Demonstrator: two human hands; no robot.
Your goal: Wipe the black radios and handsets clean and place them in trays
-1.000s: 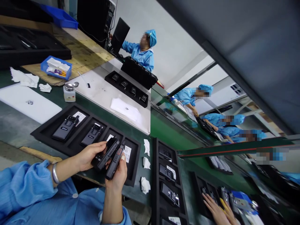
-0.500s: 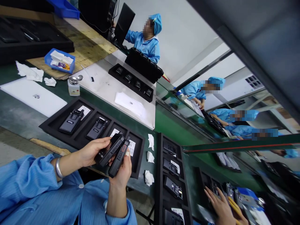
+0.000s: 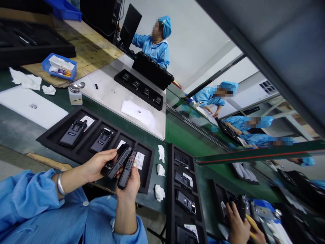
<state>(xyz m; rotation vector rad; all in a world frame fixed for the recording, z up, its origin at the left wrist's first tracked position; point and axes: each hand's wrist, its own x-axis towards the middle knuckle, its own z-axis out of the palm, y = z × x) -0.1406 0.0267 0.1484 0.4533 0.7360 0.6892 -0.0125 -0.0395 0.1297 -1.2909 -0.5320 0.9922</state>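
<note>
Left hand (image 3: 101, 166) grips a thick radio (image 3: 120, 162), right hand (image 3: 130, 183) a slim radio (image 3: 127, 170), side by side over the black tray (image 3: 145, 171). So close, they could knock and scratch; a slipping fingertip could drop one. Right of the tray, tissues (image 3: 159, 193) dot the green table (image 3: 59, 96); far beyond it, a co-worker (image 3: 161, 56) faces a screen (image 3: 130, 27).

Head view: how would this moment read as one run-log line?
left hand: holds black handheld device | right hand: holds second black device | black tray: two more devices inside
</note>
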